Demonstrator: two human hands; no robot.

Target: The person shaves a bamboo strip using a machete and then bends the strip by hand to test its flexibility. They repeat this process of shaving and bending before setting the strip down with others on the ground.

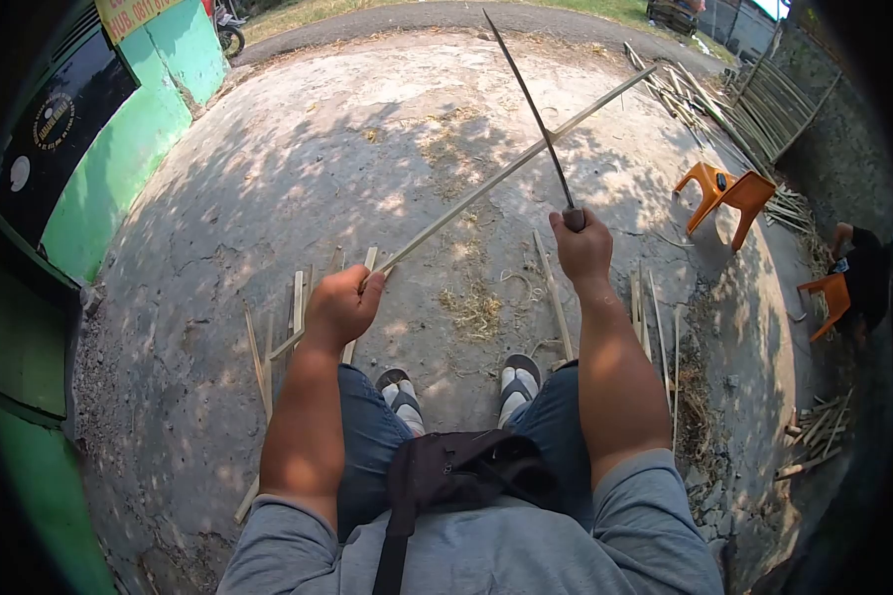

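My left hand is closed around a long, pale bamboo strip, which slants up and away to the right. In my right hand is the handle of a machete, its long dark blade pointing up and slightly left. Blade and strip cross beyond my hands, and the blade appears to touch the strip there. Several cut strips lie on the ground beside my left leg. Others, including one strip, lie near my right forearm.
An orange plastic chair stands to the right, with a bamboo pile behind it. Another person is at the far right by a second orange chair. Shavings litter the concrete ahead. A green wall runs along the left.
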